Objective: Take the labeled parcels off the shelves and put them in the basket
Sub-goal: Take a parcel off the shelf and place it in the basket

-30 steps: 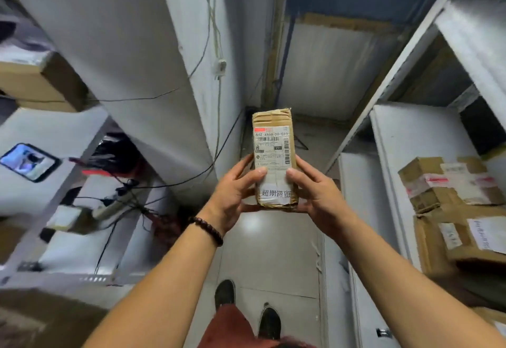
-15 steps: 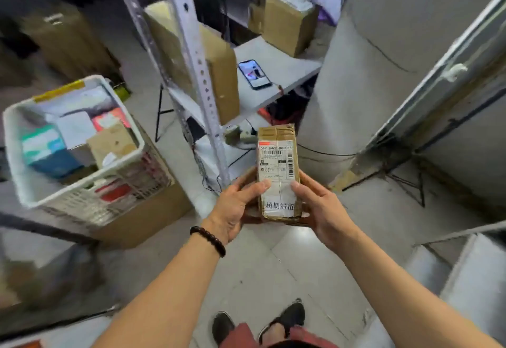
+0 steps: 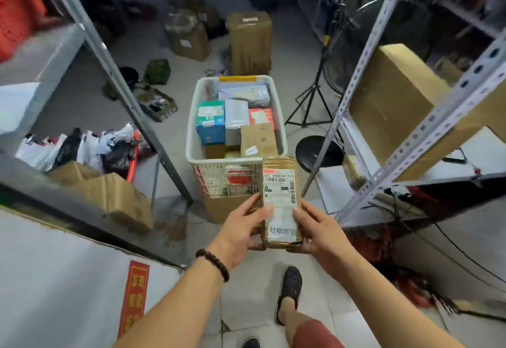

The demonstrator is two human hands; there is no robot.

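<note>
In the head view, the white lattice-walled basket (image 3: 219, 160), seen off to the left half a second earlier, is now faced straight ahead, set on a cardboard box (image 3: 224, 206). The parcel (image 3: 280, 200), a slim brown taped carton with a white barcode label, is held upright just short of the basket's near rim. Its lower half is pinched between the left hand (image 3: 241, 230) and the right hand (image 3: 320, 231), thumbs pressed on the label.

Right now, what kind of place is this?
Probably a parcel storeroom. Metal shelving holds a big cardboard box, another carton stands on the floor, and a white basket is packed with packages.
</note>
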